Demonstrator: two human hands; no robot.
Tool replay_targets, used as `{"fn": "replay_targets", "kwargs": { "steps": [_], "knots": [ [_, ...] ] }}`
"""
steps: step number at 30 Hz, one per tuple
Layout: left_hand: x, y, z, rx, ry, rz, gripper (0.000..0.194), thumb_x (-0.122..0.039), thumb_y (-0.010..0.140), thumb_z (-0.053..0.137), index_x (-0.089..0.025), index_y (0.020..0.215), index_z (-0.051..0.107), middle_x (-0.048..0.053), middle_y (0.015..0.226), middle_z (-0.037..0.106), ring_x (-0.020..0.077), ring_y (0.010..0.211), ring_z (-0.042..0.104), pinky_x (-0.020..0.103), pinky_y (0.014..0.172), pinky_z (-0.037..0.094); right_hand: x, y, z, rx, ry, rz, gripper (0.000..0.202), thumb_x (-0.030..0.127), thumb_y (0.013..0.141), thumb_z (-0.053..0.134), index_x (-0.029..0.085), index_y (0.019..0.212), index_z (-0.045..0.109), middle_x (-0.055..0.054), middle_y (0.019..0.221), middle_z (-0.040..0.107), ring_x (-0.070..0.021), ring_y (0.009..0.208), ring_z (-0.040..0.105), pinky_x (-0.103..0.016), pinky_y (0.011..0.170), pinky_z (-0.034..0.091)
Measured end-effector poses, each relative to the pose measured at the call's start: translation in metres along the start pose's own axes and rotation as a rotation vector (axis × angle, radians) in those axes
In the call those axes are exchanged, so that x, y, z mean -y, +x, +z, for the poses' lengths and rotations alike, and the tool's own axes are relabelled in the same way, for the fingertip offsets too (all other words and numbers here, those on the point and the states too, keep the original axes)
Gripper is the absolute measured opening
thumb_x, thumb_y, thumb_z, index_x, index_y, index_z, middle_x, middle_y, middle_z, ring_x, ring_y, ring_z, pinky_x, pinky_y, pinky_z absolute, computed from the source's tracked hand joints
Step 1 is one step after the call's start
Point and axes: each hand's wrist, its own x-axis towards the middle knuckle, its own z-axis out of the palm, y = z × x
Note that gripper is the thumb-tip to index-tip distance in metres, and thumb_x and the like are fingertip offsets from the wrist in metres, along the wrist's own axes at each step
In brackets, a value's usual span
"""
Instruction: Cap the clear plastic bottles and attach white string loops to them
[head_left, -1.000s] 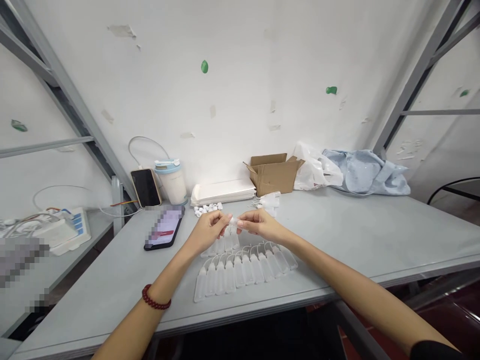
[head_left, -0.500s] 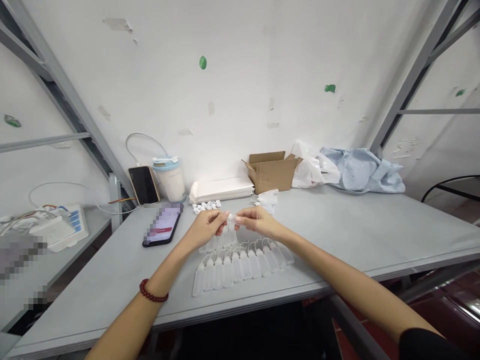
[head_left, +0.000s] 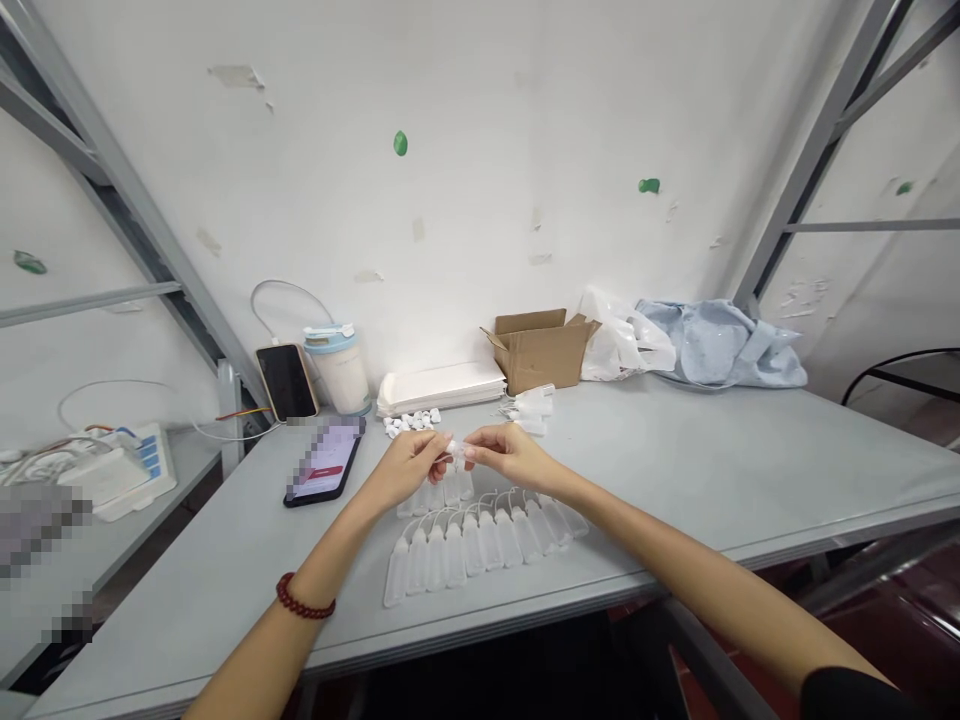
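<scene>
Over the middle of the table, my left hand (head_left: 409,468) and my right hand (head_left: 517,455) meet fingertip to fingertip. Between them is a small translucent plastic bottle (head_left: 459,452), mostly covered by the fingers. My left thumb and fingers pinch its whitish cap end, while my right fingers close on the bottle's body. Just below lies a slanting row of translucent bottles (head_left: 480,540) with white caps and thin white cords. A shorter row of similar bottles (head_left: 435,496) lies partly hidden under my hands. Several loose white caps (head_left: 411,422) are heaped behind my left hand.
More translucent pieces (head_left: 534,405) lie before an open cardboard box (head_left: 547,355). A white stack (head_left: 442,388), a lidded cup (head_left: 337,370), a standing phone (head_left: 287,382) and a flat phone (head_left: 328,462) are left. A plastic bag (head_left: 622,340) and blue cloth (head_left: 720,342) are right.
The whole view has shifted slightly, so the table sits a little lower. Both hands keep their pinch on the small piece, with fingers slightly repositioned around it.
</scene>
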Motion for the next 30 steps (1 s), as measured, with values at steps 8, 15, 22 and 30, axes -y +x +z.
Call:
{"fn": "replay_targets", "kwargs": {
  "steps": [8, 15, 22, 30],
  "knots": [
    [-0.014, -0.007, 0.001, 0.056, 0.047, 0.107, 0.029, -0.041, 0.083, 0.050, -0.015, 0.077, 0.059, 0.003, 0.072, 0.061, 0.0139, 0.064, 0.058, 0.026, 0.064, 0.048, -0.006, 0.003, -0.004, -0.006, 0.090, 0.107, 0.032, 0.042, 0.080, 0.053, 0.012, 0.080, 0.063, -0.002, 0.067, 0.061, -0.0066, 0.048, 0.032, -0.023, 0.048, 0.025],
    [-0.008, -0.003, 0.001, 0.031, -0.001, 0.026, 0.040, -0.048, 0.084, 0.047, -0.014, 0.067, 0.060, 0.004, 0.067, 0.062, 0.0137, 0.058, 0.058, 0.026, 0.059, 0.050, -0.004, 0.002, 0.001, -0.091, -0.099, -0.004, 0.027, 0.034, 0.085, 0.048, 0.013, 0.078, 0.063, -0.002, 0.068, 0.063, -0.0090, 0.054, 0.041, -0.023, 0.054, 0.031],
    [-0.006, -0.004, 0.002, 0.057, 0.000, 0.034, 0.035, -0.043, 0.081, 0.052, -0.014, 0.063, 0.059, 0.001, 0.060, 0.058, 0.0121, 0.053, 0.056, 0.024, 0.055, 0.048, -0.002, 0.000, 0.003, -0.099, -0.232, -0.034, 0.024, 0.027, 0.086, 0.046, 0.013, 0.077, 0.063, 0.000, 0.065, 0.061, -0.0086, 0.053, 0.041, -0.023, 0.054, 0.030],
    [-0.005, -0.004, 0.007, -0.001, 0.080, 0.109, 0.029, -0.041, 0.080, 0.054, -0.014, 0.074, 0.065, 0.002, 0.065, 0.061, 0.0126, 0.058, 0.057, 0.024, 0.059, 0.047, -0.009, 0.004, -0.002, -0.045, 0.068, 0.080, 0.036, 0.045, 0.082, 0.047, 0.016, 0.061, 0.051, 0.004, 0.051, 0.043, -0.0074, 0.046, 0.032, -0.023, 0.046, 0.026]
  ]
}}
